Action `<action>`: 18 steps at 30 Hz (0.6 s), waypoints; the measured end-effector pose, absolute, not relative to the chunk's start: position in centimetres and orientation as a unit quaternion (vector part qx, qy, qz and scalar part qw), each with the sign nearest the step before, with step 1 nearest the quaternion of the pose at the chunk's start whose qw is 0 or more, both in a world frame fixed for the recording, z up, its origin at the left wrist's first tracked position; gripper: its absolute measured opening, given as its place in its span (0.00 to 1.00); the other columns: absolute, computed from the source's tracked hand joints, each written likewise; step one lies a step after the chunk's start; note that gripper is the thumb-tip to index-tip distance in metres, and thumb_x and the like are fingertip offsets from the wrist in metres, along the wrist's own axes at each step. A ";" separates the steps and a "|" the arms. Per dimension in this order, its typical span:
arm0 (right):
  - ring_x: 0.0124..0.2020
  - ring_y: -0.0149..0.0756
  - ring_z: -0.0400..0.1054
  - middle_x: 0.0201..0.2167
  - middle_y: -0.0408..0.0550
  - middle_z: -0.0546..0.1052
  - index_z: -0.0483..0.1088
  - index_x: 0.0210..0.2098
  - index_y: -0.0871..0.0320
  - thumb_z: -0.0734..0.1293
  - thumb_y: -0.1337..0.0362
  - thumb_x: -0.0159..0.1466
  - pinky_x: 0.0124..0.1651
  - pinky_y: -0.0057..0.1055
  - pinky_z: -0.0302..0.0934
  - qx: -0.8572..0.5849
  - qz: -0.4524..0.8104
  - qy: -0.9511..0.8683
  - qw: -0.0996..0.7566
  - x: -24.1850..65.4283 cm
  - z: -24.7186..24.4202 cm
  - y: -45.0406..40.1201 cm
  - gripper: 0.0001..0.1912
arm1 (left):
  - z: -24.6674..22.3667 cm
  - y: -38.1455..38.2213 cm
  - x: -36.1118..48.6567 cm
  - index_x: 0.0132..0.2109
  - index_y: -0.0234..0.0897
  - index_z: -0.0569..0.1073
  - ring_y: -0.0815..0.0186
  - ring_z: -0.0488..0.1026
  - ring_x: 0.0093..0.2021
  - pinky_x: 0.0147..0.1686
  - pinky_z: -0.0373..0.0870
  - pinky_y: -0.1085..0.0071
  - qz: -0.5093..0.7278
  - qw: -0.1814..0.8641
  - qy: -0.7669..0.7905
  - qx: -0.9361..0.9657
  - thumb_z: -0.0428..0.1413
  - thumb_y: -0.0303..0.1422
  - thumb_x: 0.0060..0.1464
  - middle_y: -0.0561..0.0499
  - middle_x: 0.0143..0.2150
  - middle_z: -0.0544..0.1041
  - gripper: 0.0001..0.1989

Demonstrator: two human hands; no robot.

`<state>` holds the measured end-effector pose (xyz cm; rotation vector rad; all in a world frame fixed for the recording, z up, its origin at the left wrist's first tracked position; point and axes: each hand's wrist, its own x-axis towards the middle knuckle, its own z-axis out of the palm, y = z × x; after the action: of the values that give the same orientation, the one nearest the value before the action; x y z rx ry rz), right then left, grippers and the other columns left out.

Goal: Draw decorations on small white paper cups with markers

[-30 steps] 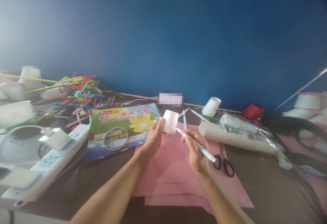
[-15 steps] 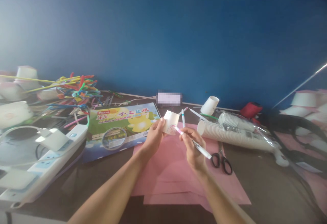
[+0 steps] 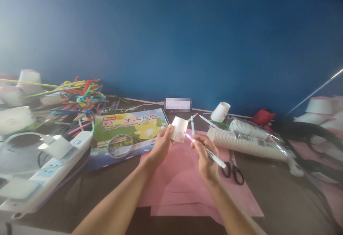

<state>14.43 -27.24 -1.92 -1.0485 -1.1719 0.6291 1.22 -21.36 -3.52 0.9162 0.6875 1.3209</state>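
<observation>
My left hand (image 3: 162, 142) is closed around the left side of a small white paper cup (image 3: 179, 126), thumb on its near face. Pink marker lines show low on the cup's right side. A white marker with a pink tip (image 3: 214, 156) is pinched in my right hand (image 3: 206, 153), its tip at or very close to the pink lines. Below both hands lie overlapping pink paper sheets (image 3: 177, 188). Black-handled scissors (image 3: 234, 172) rest on the sheets, just right of my right hand.
A coloured-paper pack (image 3: 125, 133) lies left of my hands, beside a white power strip (image 3: 50, 174). Pipe cleaners (image 3: 83, 92) are heaped behind. Stacked paper cups (image 3: 241, 142) and a single upturned cup (image 3: 220, 111) stand right. Another marker (image 3: 192, 125) lies behind the held cup.
The marker in my right hand has shifted slightly right and down, and more pink lines show on the cup. My left hand holds the cup in nearly the same place.
</observation>
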 end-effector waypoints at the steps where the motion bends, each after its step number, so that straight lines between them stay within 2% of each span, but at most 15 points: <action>1: 0.24 0.29 0.63 0.23 0.41 0.71 0.72 0.35 0.56 0.65 0.58 0.62 0.26 0.26 0.58 -0.463 0.277 -0.521 0.661 14.4 -1.9 -27.2 0.08 | -3.6 -21.4 1.2 0.37 0.34 0.72 0.70 0.65 0.29 0.31 0.63 0.74 0.578 0.642 0.300 0.404 0.54 0.46 0.54 0.52 0.29 0.68 0.18; 6: 0.24 0.29 0.64 0.24 0.40 0.72 0.73 0.35 0.55 0.65 0.59 0.61 0.27 0.25 0.58 -0.461 0.278 -0.524 0.660 14.4 -2.1 -27.1 0.07 | -3.7 -21.3 1.2 0.35 0.35 0.71 0.71 0.64 0.28 0.28 0.62 0.75 0.573 0.639 0.321 0.400 0.54 0.47 0.54 0.53 0.28 0.66 0.17; 12: 0.25 0.29 0.64 0.22 0.39 0.71 0.73 0.34 0.55 0.65 0.62 0.61 0.28 0.25 0.58 -0.474 0.274 -0.519 0.656 14.7 -2.1 -27.0 0.06 | -3.2 -21.2 1.2 0.34 0.35 0.72 0.69 0.65 0.30 0.32 0.66 0.73 0.583 0.640 0.338 0.369 0.55 0.48 0.53 0.51 0.29 0.67 0.18; 18: 0.25 0.29 0.64 0.23 0.39 0.70 0.73 0.35 0.54 0.65 0.61 0.62 0.28 0.25 0.58 -0.446 0.289 -0.525 0.665 14.6 -2.1 -27.3 0.06 | -3.5 -21.0 1.2 0.38 0.35 0.73 0.66 0.67 0.32 0.34 0.68 0.70 0.581 0.652 0.317 0.369 0.55 0.48 0.53 0.49 0.31 0.69 0.19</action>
<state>14.56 -27.28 -2.05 -1.0067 -1.1847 0.6525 1.22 -21.03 -3.49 0.8376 0.7204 1.3197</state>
